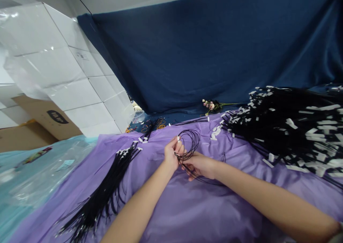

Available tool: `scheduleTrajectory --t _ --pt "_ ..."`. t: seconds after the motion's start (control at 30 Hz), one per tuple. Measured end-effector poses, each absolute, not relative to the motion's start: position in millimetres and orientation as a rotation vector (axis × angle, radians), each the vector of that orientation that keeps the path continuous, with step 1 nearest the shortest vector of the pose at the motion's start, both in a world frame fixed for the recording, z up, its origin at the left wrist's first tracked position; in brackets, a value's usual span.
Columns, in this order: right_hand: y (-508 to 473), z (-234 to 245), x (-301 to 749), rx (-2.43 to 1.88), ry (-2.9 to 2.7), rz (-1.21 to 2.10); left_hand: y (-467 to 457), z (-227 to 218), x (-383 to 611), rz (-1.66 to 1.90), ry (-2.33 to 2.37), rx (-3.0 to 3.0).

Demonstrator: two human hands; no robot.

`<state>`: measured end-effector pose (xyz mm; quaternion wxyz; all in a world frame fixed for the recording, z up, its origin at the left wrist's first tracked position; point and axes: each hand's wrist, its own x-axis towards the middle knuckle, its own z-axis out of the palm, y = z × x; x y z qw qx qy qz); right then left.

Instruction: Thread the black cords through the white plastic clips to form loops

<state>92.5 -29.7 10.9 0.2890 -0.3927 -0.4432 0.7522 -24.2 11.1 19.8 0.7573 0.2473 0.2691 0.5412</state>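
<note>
Near the middle of the purple cloth, my left hand pinches a looped black cable with a white tag or connector at its upper end. My right hand meets it just below the loops, its fingers closed around the lower strands. Loose ends of the cable trail out to the right under that wrist. To the left lies a long bundle of black cables with white ends at the top. A much larger heap of black cables with many white tags fills the right side.
Purple cloth covers the work surface, with a dark blue curtain behind. White boxes are stacked at left beside a brown carton. Artificial flowers lie at the back. Clear plastic rests on the teal cloth.
</note>
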Motion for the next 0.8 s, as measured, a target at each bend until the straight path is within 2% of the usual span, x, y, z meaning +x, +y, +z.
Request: scheduleTrajectory --t 0.23,0.47,0.6,0.8 --pt "-25 8 94 -1.092 -1.128 2.120 9 21 -24 1.171 0.584 0.530" --pt "-25 8 91 -1.143 -1.165 2.064 9 21 -23 1.168 0.579 0.524" --pt "-27 7 90 -1.166 -1.318 1.886 11 21 -23 1.180 0.588 0.516" --pt "-18 8 102 -1.027 -1.667 1.433 14 23 -25 1.230 0.624 0.482"
